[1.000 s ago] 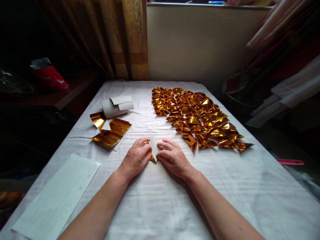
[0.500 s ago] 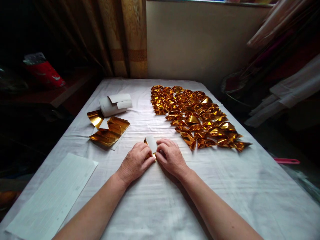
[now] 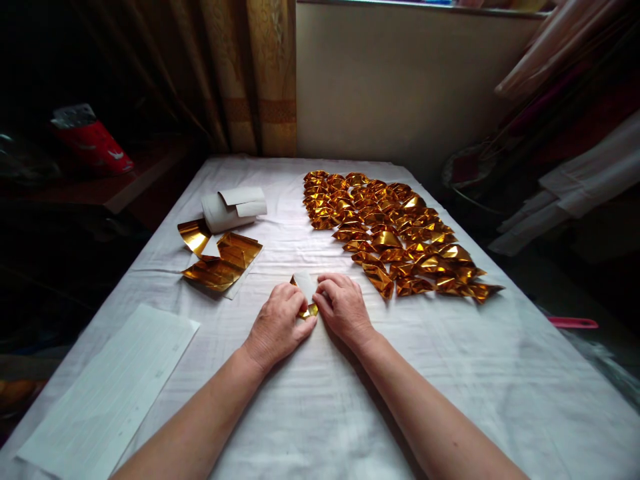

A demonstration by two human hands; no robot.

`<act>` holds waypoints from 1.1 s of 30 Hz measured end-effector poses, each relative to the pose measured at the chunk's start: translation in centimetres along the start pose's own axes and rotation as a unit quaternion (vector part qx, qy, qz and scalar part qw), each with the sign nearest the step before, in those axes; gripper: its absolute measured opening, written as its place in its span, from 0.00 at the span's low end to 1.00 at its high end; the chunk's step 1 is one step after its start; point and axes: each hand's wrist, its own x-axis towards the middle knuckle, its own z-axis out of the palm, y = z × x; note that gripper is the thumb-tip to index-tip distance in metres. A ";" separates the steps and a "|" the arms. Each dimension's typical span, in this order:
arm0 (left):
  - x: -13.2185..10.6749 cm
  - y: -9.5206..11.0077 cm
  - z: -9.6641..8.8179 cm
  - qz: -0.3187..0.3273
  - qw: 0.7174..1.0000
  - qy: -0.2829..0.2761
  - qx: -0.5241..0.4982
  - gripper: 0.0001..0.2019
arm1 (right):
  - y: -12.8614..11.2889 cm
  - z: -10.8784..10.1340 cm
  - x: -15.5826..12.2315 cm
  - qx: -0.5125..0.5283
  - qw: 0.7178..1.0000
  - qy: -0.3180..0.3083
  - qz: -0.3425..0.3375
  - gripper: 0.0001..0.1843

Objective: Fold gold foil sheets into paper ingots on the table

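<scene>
- Folded piece (image 3: 304, 285), gold and white, one: I see it between my two grips, lying low over the surface (image 3: 310, 413).
- Left grip (image 3: 284, 317): grasping the piece by its left side, fingers curled over it, thumb along the near edge.
- Right grip (image 3: 345, 308): fingers bent, thumb and forefinger at the piece's right edge; whether they pinch it, I cannot tell.
- Folded gold shapes (image 3: 385, 240), many, in close rows: beyond and to the right of the right grip.
- Gold sheets (image 3: 225, 267), creased: beyond and left of the left grip.
- White roll (image 3: 217, 213): farther from that grip, just behind the sheets.
- White strip (image 3: 110, 393), flat: left of the left grip, nearer me.
</scene>
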 end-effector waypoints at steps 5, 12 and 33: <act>0.1 0.0 -0.2 -0.006 1.000 -0.007 -0.001 0.08 | 0.3 0.2 0.0 0.007 1.000 0.004 0.009 0.04; 0.3 -1.0 -1.2 0.043 0.997 -0.052 -0.047 0.07 | 1.3 0.7 0.4 0.005 1.000 0.017 0.026 0.17; 0.2 -1.7 -1.6 0.059 0.995 -0.058 -0.056 0.07 | 1.1 2.0 3.5 0.035 0.999 0.010 -0.033 0.06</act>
